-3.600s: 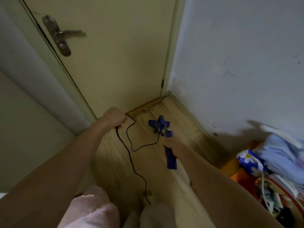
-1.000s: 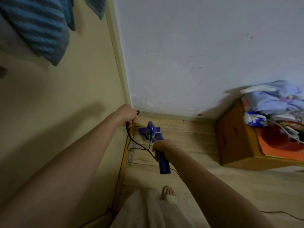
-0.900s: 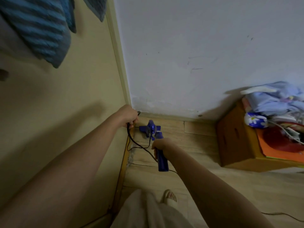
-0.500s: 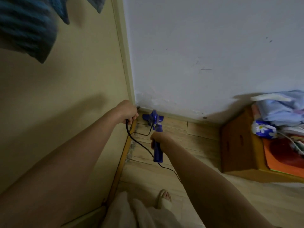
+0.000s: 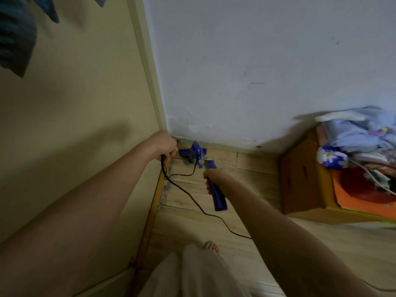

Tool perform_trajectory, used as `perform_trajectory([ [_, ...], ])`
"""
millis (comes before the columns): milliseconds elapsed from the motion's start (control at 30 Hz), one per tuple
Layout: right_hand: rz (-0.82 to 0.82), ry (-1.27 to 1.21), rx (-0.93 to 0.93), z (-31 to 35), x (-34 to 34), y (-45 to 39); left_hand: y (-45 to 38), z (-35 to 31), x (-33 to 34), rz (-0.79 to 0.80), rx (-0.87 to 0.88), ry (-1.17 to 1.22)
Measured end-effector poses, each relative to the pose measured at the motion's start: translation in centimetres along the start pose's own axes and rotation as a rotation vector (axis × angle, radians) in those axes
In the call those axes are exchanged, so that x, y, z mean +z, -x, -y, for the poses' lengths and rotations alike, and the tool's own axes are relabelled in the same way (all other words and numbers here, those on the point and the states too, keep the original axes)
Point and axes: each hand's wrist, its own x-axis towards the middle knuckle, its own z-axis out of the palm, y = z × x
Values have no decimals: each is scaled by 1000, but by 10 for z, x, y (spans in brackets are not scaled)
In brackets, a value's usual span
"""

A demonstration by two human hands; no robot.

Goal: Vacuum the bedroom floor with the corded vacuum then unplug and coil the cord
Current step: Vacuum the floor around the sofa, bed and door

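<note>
1. Nearest, a sandalled foot (image 5: 211,248) is standing on the wooden floor (image 5: 214,228), with pale trousers (image 5: 192,275) below it.
2. The black cord (image 5: 188,195) is trailing across the floor from under the right arm up to the left hand (image 5: 164,144), which is curling round it as a closed grip beside the cream door (image 5: 75,125).
3. The right hand (image 5: 215,175) is wrapping its grip round the blue vacuum handle (image 5: 217,195), just right of the cord.
4. Farther on, the vacuum head (image 5: 192,152) is lying on the floor in the corner, touching the skirting under the white wall (image 5: 257,71).
5. At the right, a wooden box (image 5: 300,181) is standing against the wall, carrying folded clothes (image 5: 360,129), a flowered bundle (image 5: 331,157) and an orange sheet (image 5: 353,200).
6. A blue striped cloth (image 5: 15,39) is hanging on the door.
</note>
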Motion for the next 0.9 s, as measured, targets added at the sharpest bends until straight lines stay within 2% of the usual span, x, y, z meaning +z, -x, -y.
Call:
perform_trajectory([
  [167, -35, -6, 7, -17, -30, 21, 13, -17, 14, 36, 96, -23],
  [367, -103, -79, 47, -39, -39, 56, 41, -37, 42, 149, 213, -107],
  [600, -90, -171, 126, -81, -52, 95, 51, -45, 61, 204, 252, -178],
  [900, -173, -274, 113, -95, -56, 81, 53, -62, 92, 274, 345, -247],
])
